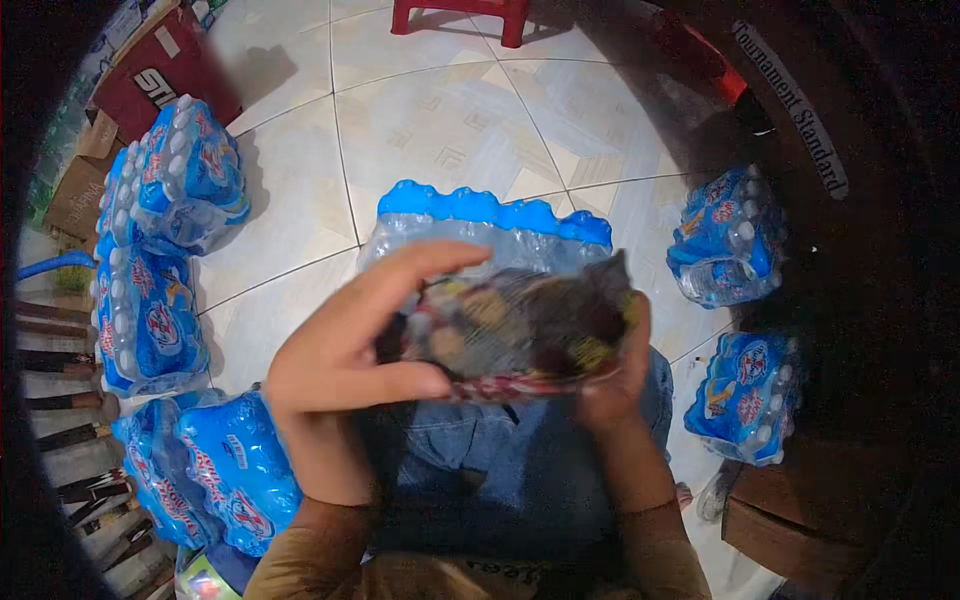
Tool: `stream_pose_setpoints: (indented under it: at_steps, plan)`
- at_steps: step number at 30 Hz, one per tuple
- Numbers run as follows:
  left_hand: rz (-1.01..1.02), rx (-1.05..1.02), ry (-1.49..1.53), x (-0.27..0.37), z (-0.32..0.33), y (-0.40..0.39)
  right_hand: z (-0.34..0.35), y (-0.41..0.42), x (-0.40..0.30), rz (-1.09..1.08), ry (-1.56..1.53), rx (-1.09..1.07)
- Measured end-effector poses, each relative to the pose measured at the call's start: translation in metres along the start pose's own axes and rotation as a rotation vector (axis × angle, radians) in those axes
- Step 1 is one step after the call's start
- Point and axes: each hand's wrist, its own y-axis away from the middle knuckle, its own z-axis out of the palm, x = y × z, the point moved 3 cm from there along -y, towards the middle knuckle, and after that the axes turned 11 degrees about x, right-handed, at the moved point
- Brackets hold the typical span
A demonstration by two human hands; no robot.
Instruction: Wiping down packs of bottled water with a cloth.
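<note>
Between my two hands is a dark, crinkled plastic packet (517,322) with red and yellow patches, blurred by motion. My left hand (352,337) curves around its left end, fingers over the top edge and thumb along the lower edge. At the right end my right hand (622,367) grips it, with most of those fingers hidden behind. Just beyond the packet, a blue shrink-wrapped pack of water bottles (487,225) stands in front of me, partly covered by my hands. My jeans (465,450) show beneath.
More wrapped bottle packs stand on the left (154,315) and the right (742,397) of the tiled floor (420,120). A red plastic stool (459,15) is at the far edge. Cardboard boxes (795,510) sit at the lower right, and a red box (165,67) at the upper left.
</note>
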Motion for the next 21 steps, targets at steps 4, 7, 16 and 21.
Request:
stream_pose_setpoints:
  at_steps: [4,7,16,21]
  plan:
    - [-0.317,-0.358,-0.182,-0.013,0.016,-0.006,-0.003,-0.007,-0.011,0.159,-0.113,0.157]
    - [-0.312,-0.429,-0.123,-0.022,0.016,-0.012,-0.013,-0.014,-0.009,0.136,-0.094,0.176]
    - [0.067,-0.316,0.335,-0.042,-0.022,0.011,-0.057,-0.033,-0.014,0.254,-0.259,0.155]
    - [-0.218,-0.070,0.630,-0.037,-0.014,0.018,-0.061,-0.040,0.008,0.436,-0.431,-0.009]
